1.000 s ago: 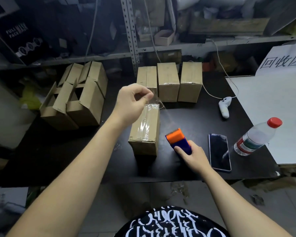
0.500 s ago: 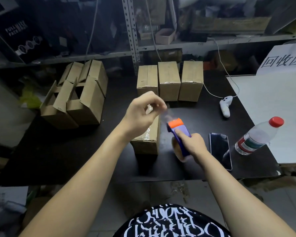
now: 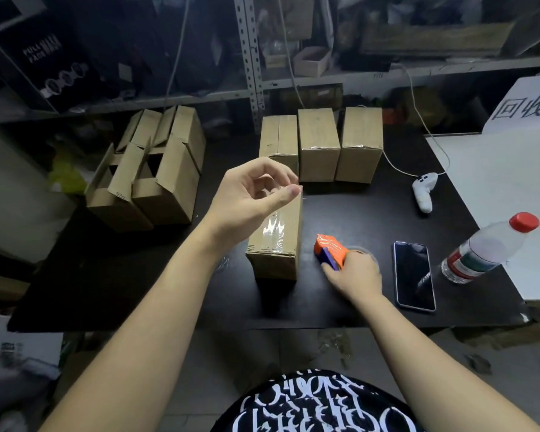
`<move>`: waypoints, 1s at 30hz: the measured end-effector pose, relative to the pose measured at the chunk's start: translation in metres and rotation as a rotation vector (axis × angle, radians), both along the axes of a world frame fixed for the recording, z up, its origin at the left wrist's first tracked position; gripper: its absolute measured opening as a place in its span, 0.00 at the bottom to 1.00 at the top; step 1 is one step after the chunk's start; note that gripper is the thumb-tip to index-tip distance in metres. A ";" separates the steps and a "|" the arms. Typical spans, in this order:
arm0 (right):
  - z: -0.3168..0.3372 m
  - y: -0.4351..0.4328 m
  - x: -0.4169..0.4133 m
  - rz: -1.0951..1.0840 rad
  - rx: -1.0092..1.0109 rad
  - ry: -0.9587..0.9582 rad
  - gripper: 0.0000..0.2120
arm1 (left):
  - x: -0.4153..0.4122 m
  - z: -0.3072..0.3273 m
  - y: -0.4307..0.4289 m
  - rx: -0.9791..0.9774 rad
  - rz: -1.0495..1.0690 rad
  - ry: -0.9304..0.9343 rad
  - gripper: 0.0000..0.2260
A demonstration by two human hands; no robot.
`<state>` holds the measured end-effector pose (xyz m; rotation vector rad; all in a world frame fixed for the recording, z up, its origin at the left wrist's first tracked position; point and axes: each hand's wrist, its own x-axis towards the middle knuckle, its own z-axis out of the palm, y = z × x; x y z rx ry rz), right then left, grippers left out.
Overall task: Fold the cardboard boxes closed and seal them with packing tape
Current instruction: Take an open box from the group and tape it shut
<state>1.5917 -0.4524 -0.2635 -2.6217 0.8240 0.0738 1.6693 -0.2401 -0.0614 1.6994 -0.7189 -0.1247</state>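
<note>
- Right hand (image 3: 356, 275) grips the tape dispenser (image 3: 329, 249) on the table (image 3: 340, 207), lower centre.
- Taped box (image 3: 278, 241) stands just left, mid-frame.
- Left hand (image 3: 250, 198) above it, fingers curled; holding tape or not, I cannot tell.
- Three boxes (image 3: 318, 148) upper centre.

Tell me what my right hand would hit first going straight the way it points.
Your right hand, gripping the dispenser, points forward-left: likely the taped box beside it first.
</note>
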 end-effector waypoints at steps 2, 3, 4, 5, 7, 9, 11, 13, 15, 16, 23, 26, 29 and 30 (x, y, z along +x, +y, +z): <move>0.031 0.007 0.009 -0.088 0.080 -0.200 0.16 | -0.002 -0.001 0.005 -0.028 0.000 0.062 0.05; 0.051 0.013 0.013 -0.066 0.215 -0.346 0.15 | -0.003 -0.001 0.006 -0.040 0.004 0.089 0.05; 0.072 0.020 0.019 -0.004 0.416 -0.482 0.16 | -0.004 -0.002 0.008 -0.050 0.013 0.107 0.05; 0.095 0.028 0.024 0.088 0.662 -0.574 0.18 | -0.005 -0.002 0.008 -0.057 0.024 0.115 0.05; 0.134 0.042 0.029 0.322 1.069 -0.613 0.23 | -0.006 -0.006 0.009 -0.065 0.061 0.113 0.05; 0.146 0.051 0.031 0.468 1.227 -0.573 0.25 | -0.006 -0.009 0.011 -0.068 0.127 0.122 0.05; 0.140 0.055 0.030 0.486 1.242 -0.539 0.21 | -0.005 -0.013 0.015 -0.051 0.222 0.121 0.04; 0.125 0.054 0.027 0.418 1.264 -0.523 0.13 | -0.004 -0.017 0.021 -0.038 0.313 0.122 0.03; 0.111 0.050 0.022 0.382 1.275 -0.488 0.06 | -0.002 -0.023 0.029 -0.033 0.385 0.147 0.03; 0.104 0.047 0.018 0.371 1.266 -0.461 0.05 | -0.001 -0.027 0.033 -0.031 0.413 0.161 0.04; 0.074 0.035 0.002 0.056 1.259 -0.351 0.04 | -0.002 -0.052 0.048 0.008 0.576 0.246 0.06; 0.066 0.032 -0.002 -0.098 1.317 -0.293 0.07 | -0.004 -0.068 0.049 0.024 0.670 0.342 0.05; 0.063 0.031 -0.005 -0.171 1.275 -0.216 0.08 | -0.007 -0.086 0.050 0.005 0.780 0.508 0.04; 0.063 0.031 -0.006 -0.186 1.259 -0.191 0.08 | -0.008 -0.092 0.049 -0.004 0.806 0.564 0.04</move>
